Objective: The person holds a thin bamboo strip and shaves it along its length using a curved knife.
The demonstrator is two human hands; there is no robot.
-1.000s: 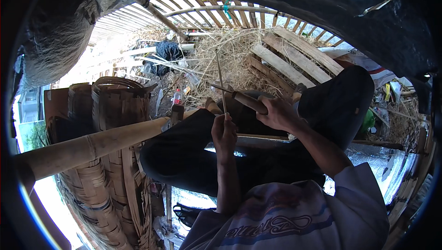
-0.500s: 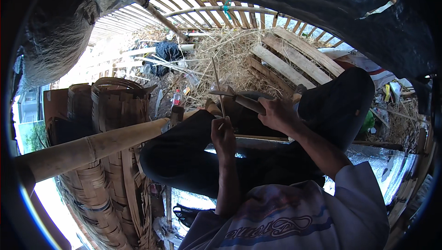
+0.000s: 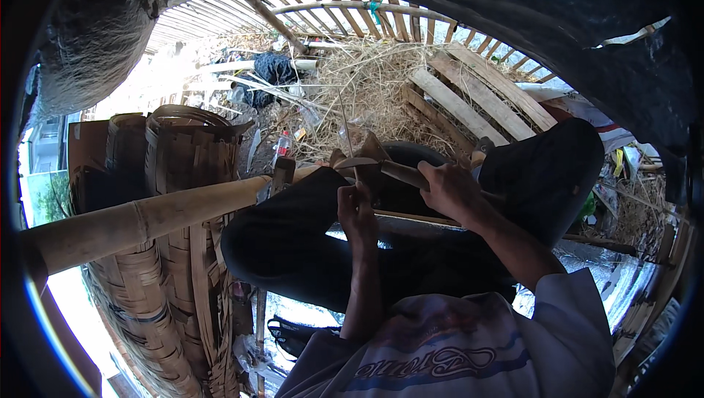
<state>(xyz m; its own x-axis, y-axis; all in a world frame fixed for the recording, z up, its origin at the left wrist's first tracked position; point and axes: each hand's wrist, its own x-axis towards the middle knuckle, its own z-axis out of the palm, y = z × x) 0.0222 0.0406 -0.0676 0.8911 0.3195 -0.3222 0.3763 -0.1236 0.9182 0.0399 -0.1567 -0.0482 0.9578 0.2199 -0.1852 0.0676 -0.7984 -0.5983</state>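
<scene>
My left hand [image 3: 357, 211] is closed round the lower end of a thin bamboo strip [image 3: 345, 123], which points up and away from me. In my right hand [image 3: 450, 190] is the long handle of a knife [image 3: 402, 173], its fingers wrapped round it. The knife's curved blade [image 3: 356, 163] points left and lies across the strip just above my left fist. Whether the edge bites into the strip is too small to tell. Both hands are over my crossed legs, in dark trousers [image 3: 293, 240].
A thick bamboo pole [image 3: 139, 223] runs in from the left to my knee. Below it stand rolled woven bamboo panels [image 3: 165, 302]. Ahead lie dry straw [image 3: 367, 79], wooden slats [image 3: 469, 101], a plastic bottle [image 3: 283, 144] and black bags [image 3: 273, 68]. A dark tarp [image 3: 513, 9] hangs overhead.
The knife has come down the strip toward my left fist, its blade now lower and just above the fingers. My left hand has barely moved. The whole view has shifted slightly.
</scene>
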